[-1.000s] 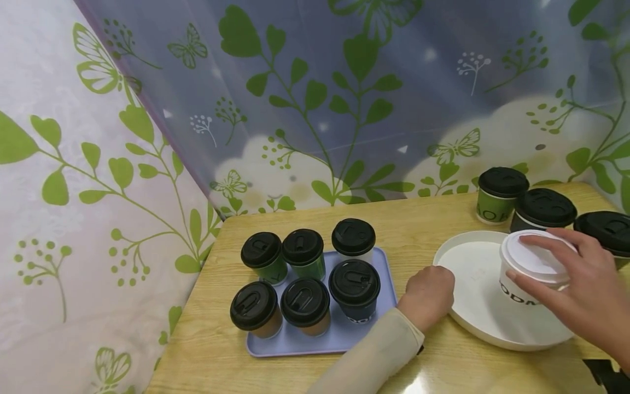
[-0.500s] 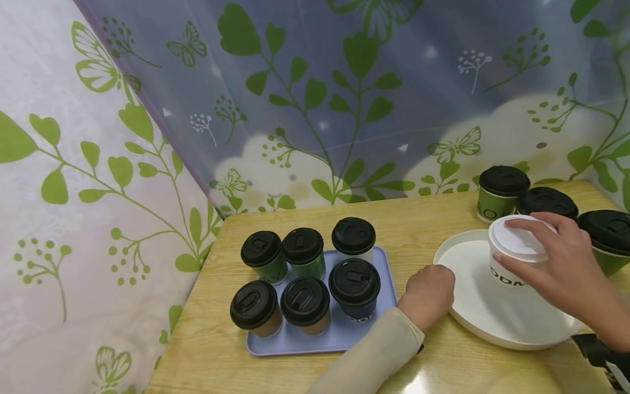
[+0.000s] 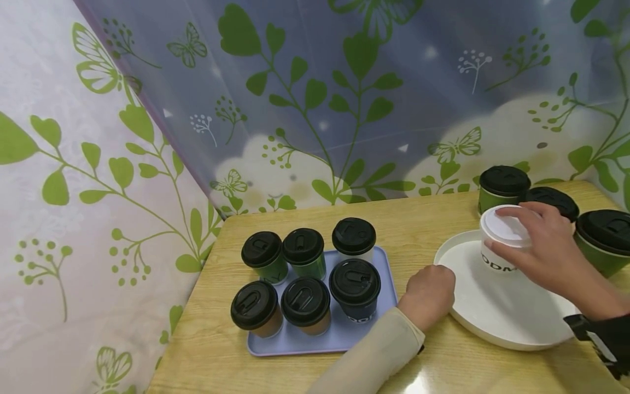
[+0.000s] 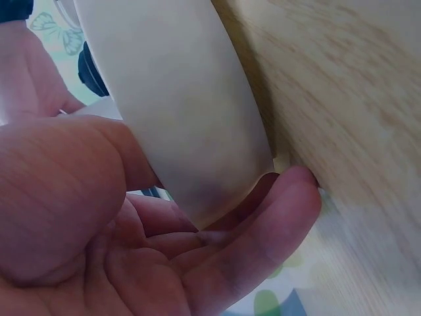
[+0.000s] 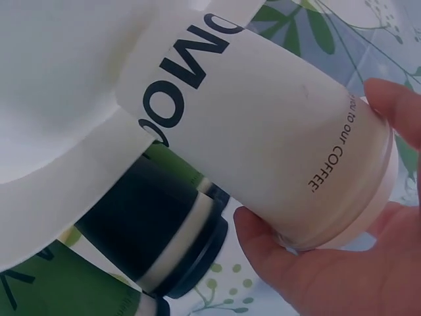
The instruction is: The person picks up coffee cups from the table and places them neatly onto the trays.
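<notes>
My left hand (image 3: 428, 296) grips the near-left rim of a round white tray (image 3: 512, 325). Close up in the left wrist view, the fingers curl under the tray's wall (image 4: 177, 99), with the thumb on its other side. My right hand (image 3: 553, 251) holds a white paper coffee cup (image 3: 496, 258) with a white lid, thumb and fingers spread around the lid's edge. Upright, the cup overlaps the back part of the tray. The right wrist view shows black lettering on the cup (image 5: 263, 112) and fingertips at the lid end.
Left of the round tray lies a lilac rectangular tray (image 3: 325, 343) bearing several black-lidded coffee cups (image 3: 305, 302). Behind and right of the round tray stand a green cup (image 3: 502, 186), a dark cup (image 3: 553, 202) and another green cup (image 3: 602, 241). A patterned curtain (image 3: 315, 109) backs the table.
My right hand has moved the white cup left and toward the back of the round tray. The left hand stays on the rim, and the other cups have not moved.
</notes>
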`<state>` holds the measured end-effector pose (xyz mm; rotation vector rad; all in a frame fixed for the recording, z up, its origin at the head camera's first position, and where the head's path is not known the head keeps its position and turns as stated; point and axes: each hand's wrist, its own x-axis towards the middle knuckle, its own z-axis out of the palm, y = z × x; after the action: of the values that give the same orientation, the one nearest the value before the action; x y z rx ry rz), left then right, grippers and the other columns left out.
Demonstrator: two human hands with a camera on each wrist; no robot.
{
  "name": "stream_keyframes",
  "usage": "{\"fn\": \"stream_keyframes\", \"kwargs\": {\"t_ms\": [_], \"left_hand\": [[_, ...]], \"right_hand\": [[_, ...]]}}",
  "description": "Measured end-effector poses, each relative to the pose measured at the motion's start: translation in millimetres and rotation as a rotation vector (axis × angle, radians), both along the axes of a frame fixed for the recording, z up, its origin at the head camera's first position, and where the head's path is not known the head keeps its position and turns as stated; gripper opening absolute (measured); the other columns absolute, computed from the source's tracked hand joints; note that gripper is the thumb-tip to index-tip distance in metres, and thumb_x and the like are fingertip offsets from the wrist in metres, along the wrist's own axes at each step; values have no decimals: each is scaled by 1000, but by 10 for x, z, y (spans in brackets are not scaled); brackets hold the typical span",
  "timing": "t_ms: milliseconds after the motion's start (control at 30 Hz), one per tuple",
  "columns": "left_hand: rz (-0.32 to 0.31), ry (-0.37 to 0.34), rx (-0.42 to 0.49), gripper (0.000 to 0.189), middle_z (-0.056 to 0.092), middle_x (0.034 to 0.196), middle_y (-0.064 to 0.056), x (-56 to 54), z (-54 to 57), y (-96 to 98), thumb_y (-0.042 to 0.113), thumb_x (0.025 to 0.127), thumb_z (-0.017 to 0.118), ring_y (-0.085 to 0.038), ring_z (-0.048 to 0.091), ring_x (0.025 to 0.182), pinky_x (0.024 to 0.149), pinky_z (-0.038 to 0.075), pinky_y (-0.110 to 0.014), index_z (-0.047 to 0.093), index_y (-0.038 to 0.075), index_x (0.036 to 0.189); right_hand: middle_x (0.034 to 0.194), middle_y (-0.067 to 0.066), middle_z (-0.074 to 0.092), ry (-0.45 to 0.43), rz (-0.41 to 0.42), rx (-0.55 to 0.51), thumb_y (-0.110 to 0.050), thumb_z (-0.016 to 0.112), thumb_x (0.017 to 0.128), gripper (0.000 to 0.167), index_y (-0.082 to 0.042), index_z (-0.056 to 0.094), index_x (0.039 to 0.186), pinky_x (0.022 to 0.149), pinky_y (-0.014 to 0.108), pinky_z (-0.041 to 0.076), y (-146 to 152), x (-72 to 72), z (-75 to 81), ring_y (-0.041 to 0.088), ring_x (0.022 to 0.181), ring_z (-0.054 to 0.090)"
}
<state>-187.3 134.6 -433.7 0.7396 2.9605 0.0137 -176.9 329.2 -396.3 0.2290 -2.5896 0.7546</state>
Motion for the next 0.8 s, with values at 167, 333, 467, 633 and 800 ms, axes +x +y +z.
{"fn": "stream_keyframes", "kwargs": {"t_ms": [167, 333, 467, 633, 800], "left_hand": [[0, -3, -8, 20, 68, 83, 8, -2, -9, 2, 21, 103, 64, -5, 60, 66, 47, 48, -28, 75, 23, 86], [5, -8, -10, 21, 68, 83, 8, -7, -7, 5, 21, 103, 64, -5, 60, 67, 47, 49, -28, 74, 23, 85], [11, -5, -7, 20, 68, 85, 9, -12, -5, 6, 21, 102, 64, -5, 62, 70, 49, 50, -29, 74, 24, 85], [6, -2, -5, 20, 68, 85, 9, -8, -6, 3, 21, 103, 63, -5, 62, 70, 49, 49, -28, 75, 23, 86], [0, 4, -8, 20, 68, 85, 8, -2, -1, 2, 22, 103, 63, -4, 61, 69, 48, 49, -27, 75, 23, 87]], "right_hand": [[138, 42, 38, -32, 20, -18, -23, 81, 89, 54, 1, 57, 131, 101, 77, 14, 26, -83, -50, 61, 132, 27], [138, 41, 37, -38, 29, -27, -23, 79, 91, 53, 2, 56, 132, 103, 78, 12, 32, -136, -71, 61, 132, 26], [138, 41, 37, -42, 29, -22, -24, 79, 92, 54, 3, 55, 133, 105, 77, 11, 17, -167, -66, 60, 133, 26], [141, 43, 33, -73, 14, -19, -26, 77, 93, 56, 3, 53, 134, 103, 77, 12, 0, -196, -56, 61, 134, 23], [142, 44, 31, -92, 6, -25, -28, 76, 94, 57, 2, 52, 136, 101, 79, 12, 1, -218, -50, 63, 134, 22]]}}
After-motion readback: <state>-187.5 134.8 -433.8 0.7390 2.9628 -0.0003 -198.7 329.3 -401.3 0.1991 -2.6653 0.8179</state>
